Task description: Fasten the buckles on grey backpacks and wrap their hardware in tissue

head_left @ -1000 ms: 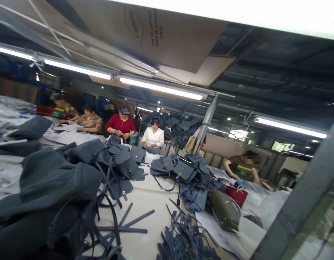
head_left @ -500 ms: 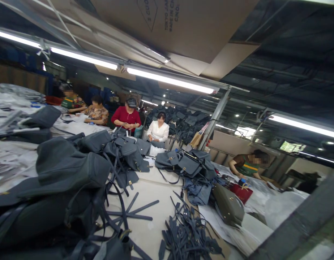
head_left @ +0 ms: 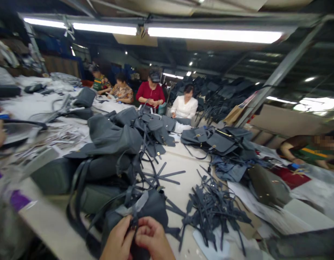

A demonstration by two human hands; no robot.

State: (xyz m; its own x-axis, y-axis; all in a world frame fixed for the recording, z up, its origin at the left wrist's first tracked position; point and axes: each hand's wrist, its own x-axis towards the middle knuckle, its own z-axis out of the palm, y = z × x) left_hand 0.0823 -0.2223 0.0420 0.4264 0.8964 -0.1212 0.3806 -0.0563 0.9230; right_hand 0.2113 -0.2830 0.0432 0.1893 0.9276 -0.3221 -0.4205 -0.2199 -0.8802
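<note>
left hand [head_left: 116, 241] and right hand [head_left: 153, 237] low at center, knuckles together | fingers curled narrow, pinching dark strap [head_left: 134, 223] | strap on grey leather backpack [head_left: 153, 213], at near edge of table [head_left: 49, 213] | loose strap pieces [head_left: 213, 213] just right

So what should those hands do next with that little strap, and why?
Probably give the narrow grey strap a gentle tug to straighten it. The left hand and right hand both pinch it at the top of the grey leather bag, and it looks short and bunched there.
</note>
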